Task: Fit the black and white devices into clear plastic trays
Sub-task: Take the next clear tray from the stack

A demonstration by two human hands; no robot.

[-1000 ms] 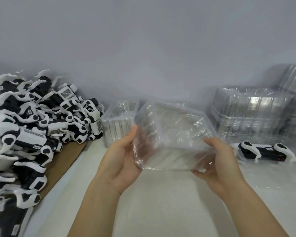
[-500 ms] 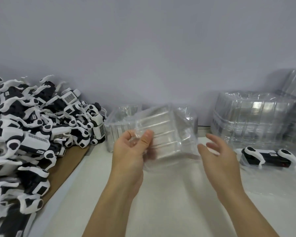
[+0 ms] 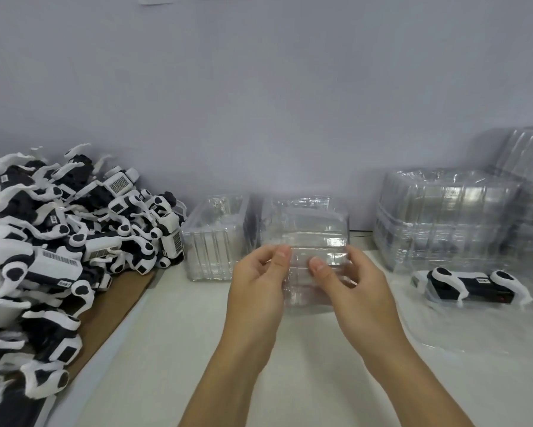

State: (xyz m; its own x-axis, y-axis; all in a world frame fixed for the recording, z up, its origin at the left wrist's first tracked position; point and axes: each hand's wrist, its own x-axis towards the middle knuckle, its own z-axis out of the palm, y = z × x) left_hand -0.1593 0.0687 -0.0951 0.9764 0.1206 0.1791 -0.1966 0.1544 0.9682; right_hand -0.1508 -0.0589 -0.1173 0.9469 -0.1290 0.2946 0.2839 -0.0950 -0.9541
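Pale grey wall fills the upper half of the head view; below it a white desk [image 3: 173, 349] is seen. A clear tray [image 3: 308, 241] is held up above the desk at centre, tilted, ribbed side facing the camera. The left hand [image 3: 259, 285] is curled on the tray's left edge, thumb pressed on the front. The right hand [image 3: 351, 282] is gripping the tray's right part, thumb on the front face, fingers behind. Half a second earlier the right hand was off the tray, fingers spread beside it; now it has been brought back onto it. One second earlier the tray was held wider and flatter by both hands at its outer edges; now the hands are set closer together.

A heap of black and white devices [image 3: 59, 241] is piled at far left, partly on a brown cardboard sheet [image 3: 117, 300]. An empty tray stack [image 3: 213, 241] stands just behind and left of the held tray. A taller stack of clear trays [image 3: 444, 217] is seen at right against the wall, more trays beyond it at the frame edge. One packed device [image 3: 471, 283] lies in front of that stack, apparently inside clear plastic; edges are blurred. Since the earlier frames the camera has been tilted slightly up, and a paper edge shows at the top of the wall.
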